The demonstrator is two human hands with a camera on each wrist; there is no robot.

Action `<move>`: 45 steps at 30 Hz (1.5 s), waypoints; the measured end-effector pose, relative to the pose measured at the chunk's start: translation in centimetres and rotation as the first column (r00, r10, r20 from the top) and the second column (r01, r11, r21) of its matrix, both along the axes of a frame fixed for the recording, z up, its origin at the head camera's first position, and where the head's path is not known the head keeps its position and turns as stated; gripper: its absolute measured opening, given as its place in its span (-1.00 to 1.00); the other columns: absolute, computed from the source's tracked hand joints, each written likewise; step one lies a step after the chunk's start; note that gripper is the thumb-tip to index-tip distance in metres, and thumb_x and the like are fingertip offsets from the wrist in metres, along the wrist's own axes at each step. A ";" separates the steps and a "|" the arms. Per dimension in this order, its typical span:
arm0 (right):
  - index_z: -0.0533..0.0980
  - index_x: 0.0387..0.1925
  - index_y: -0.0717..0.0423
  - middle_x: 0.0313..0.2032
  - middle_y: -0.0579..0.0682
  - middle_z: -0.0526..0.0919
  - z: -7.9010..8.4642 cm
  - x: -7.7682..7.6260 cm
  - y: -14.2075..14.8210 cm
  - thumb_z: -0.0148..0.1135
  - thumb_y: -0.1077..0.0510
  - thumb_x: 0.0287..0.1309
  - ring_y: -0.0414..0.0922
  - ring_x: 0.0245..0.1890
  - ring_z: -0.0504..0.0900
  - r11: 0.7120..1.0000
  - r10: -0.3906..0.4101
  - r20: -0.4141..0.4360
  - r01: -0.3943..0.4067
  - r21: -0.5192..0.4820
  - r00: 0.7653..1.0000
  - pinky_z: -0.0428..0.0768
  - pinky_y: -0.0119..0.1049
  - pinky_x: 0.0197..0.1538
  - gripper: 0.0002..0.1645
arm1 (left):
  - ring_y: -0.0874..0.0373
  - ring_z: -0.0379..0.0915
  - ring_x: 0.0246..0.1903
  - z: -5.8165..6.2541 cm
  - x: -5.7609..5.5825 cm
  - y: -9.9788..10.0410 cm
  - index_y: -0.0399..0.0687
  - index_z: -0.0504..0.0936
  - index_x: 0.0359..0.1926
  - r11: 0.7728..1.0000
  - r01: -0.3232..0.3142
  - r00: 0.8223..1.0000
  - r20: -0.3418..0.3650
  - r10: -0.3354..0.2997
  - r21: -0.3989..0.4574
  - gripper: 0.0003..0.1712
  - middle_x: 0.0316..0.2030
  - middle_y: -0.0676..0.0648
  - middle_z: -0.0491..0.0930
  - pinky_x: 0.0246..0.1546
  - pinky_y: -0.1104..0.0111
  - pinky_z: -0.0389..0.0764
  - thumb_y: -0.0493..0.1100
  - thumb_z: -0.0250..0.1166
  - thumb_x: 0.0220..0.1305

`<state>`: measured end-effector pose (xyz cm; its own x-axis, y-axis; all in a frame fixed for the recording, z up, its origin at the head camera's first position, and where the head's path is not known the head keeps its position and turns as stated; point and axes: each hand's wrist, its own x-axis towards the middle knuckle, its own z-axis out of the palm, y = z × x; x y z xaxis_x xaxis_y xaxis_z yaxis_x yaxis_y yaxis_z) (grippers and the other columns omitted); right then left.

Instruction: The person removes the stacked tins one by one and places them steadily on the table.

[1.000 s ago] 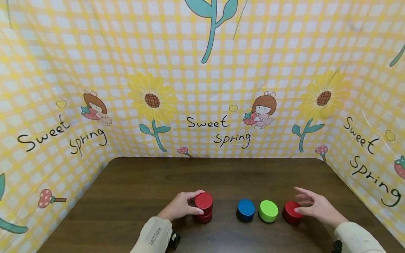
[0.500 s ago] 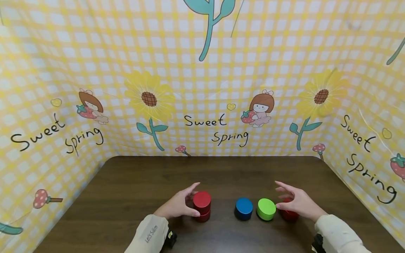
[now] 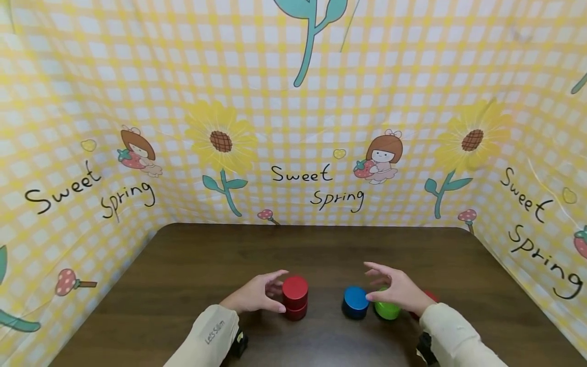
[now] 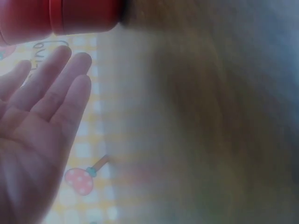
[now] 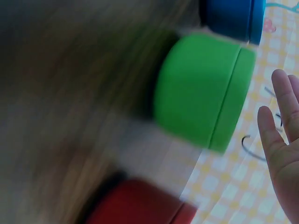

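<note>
A stack of two red round tins (image 3: pixel 295 297) stands upright on the table in the head view. My left hand (image 3: pixel 258 294) is just left of it, thumb and fingers spread. In the left wrist view its fingers (image 4: pixel 51 91) are extended and apart from the red tins (image 4: pixel 58 16). To the right, a blue round tin (image 3: pixel 355 302) and a green round tin (image 3: pixel 387 310) stand in a row with a third red tin (image 3: pixel 430 295), mostly hidden by my right arm. My right hand (image 3: pixel 396 290) hovers over the green tin, thumb tip close to the blue one, holding nothing.
The dark wooden table (image 3: pixel 220 250) has rounded back corners. A yellow checked cloth (image 3: pixel 293 122) with printed flowers and lettering hangs behind it and along both sides. A black strap (image 3: pixel 238 342) sits on the left wrist, another on the right.
My right hand has moved left, from the single red tin past the green one toward the blue one. The left hand's fingers have come off the red stack, which has stayed put.
</note>
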<state>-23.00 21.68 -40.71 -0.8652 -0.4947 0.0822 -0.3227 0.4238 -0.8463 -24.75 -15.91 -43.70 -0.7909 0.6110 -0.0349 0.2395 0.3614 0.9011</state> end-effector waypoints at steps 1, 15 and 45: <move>0.21 0.34 0.34 0.13 0.41 0.43 0.0 -0.1 -0.4 0.38 0.16 0.10 0.24 0.03 0.53 1.000 0.003 0.008 -0.003 -0.001 1.000 0.57 -0.01 -0.05 -0.15 | -0.15 0.49 0.04 -0.1 0.0 0.0 -0.40 0.15 0.38 1.000 0.001 1.000 -0.006 -0.001 -0.010 -0.03 0.08 -0.31 0.51 0.05 0.08 0.48 -0.21 0.47 0.06; 0.25 0.35 0.24 0.06 0.32 0.51 0.1 -1.4 -5.4 0.43 0.08 0.05 -0.03 -0.17 0.61 0.998 0.065 0.023 -0.066 0.017 0.998 0.57 -0.15 -0.10 -0.11 | 0.03 0.56 -0.06 -0.6 0.2 0.9 -0.40 0.37 0.25 0.998 0.029 0.996 -0.083 -0.034 -0.062 -0.22 -0.04 -0.17 0.61 -0.03 0.30 0.53 -0.23 0.48 0.04; 0.24 0.35 0.26 0.02 0.12 0.55 -1.2 -1.4 -13.4 0.44 0.22 0.01 -0.07 -0.16 0.62 0.986 0.168 0.060 -0.167 -0.021 0.984 0.59 -0.23 -0.10 -0.11 | 0.19 0.53 -0.24 -0.6 0.0 2.7 -0.20 0.62 -0.09 0.984 -0.049 0.979 -0.202 0.014 -0.169 -0.49 -0.23 0.03 0.65 -0.15 0.32 0.51 -0.17 0.56 -0.11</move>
